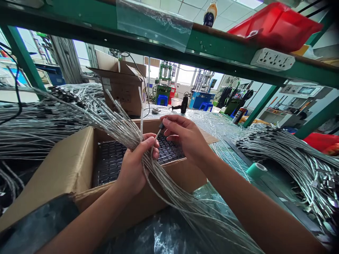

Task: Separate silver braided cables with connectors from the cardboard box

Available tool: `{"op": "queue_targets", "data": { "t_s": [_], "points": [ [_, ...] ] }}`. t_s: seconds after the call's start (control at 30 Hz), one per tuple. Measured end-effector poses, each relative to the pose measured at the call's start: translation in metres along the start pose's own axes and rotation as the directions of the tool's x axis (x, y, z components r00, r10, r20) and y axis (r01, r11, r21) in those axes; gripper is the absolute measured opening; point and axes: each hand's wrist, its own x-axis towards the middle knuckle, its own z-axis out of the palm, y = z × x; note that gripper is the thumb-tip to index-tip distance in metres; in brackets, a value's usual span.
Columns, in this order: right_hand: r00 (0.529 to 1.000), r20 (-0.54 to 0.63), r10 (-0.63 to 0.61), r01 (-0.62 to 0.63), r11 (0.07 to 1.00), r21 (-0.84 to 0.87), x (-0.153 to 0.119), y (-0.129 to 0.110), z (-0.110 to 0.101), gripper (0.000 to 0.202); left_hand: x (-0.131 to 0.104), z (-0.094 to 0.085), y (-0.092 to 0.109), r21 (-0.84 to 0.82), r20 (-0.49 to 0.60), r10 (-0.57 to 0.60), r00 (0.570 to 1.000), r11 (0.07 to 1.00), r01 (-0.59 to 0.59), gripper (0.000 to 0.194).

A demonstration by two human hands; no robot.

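My left hand (136, 164) is wrapped round a thick bundle of silvery cables (124, 128) above an open cardboard box (172, 176). The bundle's loose ends fan out to the upper left, and its tail hangs over the box's front wall to the lower right. Between thumb and fingers, my right hand (182, 135) pinches a small dark sleeve (161, 125) on the end of one cable. That cable runs down to my left hand. Inside the box lie rows of dark, shiny parts in a tray (111, 162), partly hidden by my hands.
Heaps of cables lie at left (39, 130) and right (296, 151). A green tape roll (256, 170) and a black heat gun (182, 103) rest on the bench. Behind stands another cardboard box (122, 88). Overhead, a green shelf beam (219, 44) carries a power strip (272, 59) and red bin (278, 26).
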Motion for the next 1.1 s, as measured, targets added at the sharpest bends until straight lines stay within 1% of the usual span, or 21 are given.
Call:
{"op": "queue_targets", "data": {
  "t_s": [0.1, 0.17, 0.23, 0.3, 0.37, 0.47, 0.57, 0.63, 0.7, 0.87, 0.97, 1.1],
  "points": [
    [0.998, -0.059, -0.022, 0.020, 0.999, -0.025, 0.003, -0.004, -0.005, 0.019, 0.000, 0.000, -0.001, 0.052, 0.005, 0.010, 1.000, 0.999, -0.010, 0.019],
    [0.997, -0.066, -0.040, 0.037, 0.998, -0.049, 0.003, -0.006, -0.008, 0.021, 0.000, 0.000, -0.002, 0.068, -0.010, 0.013, 1.000, 0.998, -0.012, 0.021],
    [1.000, -0.009, -0.028, 0.027, 0.997, -0.073, 0.001, -0.007, -0.009, 0.026, 0.000, 0.000, -0.003, 0.065, -0.021, 0.018, 1.000, 0.998, -0.016, 0.023],
    [0.997, 0.081, 0.009, -0.001, 0.995, -0.097, -0.001, -0.008, -0.008, 0.031, 0.000, -0.001, -0.004, 0.056, -0.028, 0.021, 0.999, 0.998, -0.019, 0.023],
    [0.989, 0.145, 0.028, -0.011, 0.993, -0.114, -0.004, -0.007, -0.007, 0.031, 0.001, -0.002, -0.005, 0.051, -0.032, 0.023, 0.999, 0.998, -0.022, 0.022],
    [0.987, 0.161, 0.016, 0.004, 0.992, -0.124, -0.008, -0.004, -0.006, 0.026, 0.001, -0.003, -0.005, 0.047, -0.024, 0.038, 0.999, 0.998, -0.037, 0.022],
    [0.989, 0.148, 0.023, -0.002, 0.990, -0.140, -0.008, -0.001, -0.006, 0.024, 0.001, -0.002, -0.005, 0.040, -0.016, 0.040, 0.999, 0.998, -0.039, 0.027],
    [0.992, 0.129, 0.011, 0.008, 0.990, -0.142, -0.007, 0.000, -0.006, 0.024, 0.000, -0.002, -0.005, 0.045, -0.014, 0.026, 1.000, 0.999, -0.025, 0.032],
    [0.995, 0.096, -0.024, 0.036, 0.991, -0.127, -0.006, -0.001, -0.007, 0.025, 0.000, -0.001, -0.004, 0.057, -0.022, 0.018, 1.000, 0.998, -0.017, 0.033],
    [0.988, -0.045, -0.148, 0.141, 0.982, -0.130, -0.002, -0.010, -0.016, 0.020, 0.001, 0.001, -0.005, 0.122, -0.039, 0.053, 0.998, 0.991, -0.048, 0.024],
    [0.967, -0.132, -0.217, 0.192, 0.965, -0.181, -0.001, -0.017, -0.032, 0.018, 0.001, 0.002, -0.005, 0.133, -0.032, 0.052, 0.998, 0.990, -0.048, 0.021],
    [0.911, -0.236, -0.338, 0.249, 0.907, -0.339, -0.005, -0.027, -0.066, 0.021, 0.000, 0.004, -0.003, 0.134, -0.061, 0.030, 0.998, 0.991, -0.022, 0.022]
  ]
}}
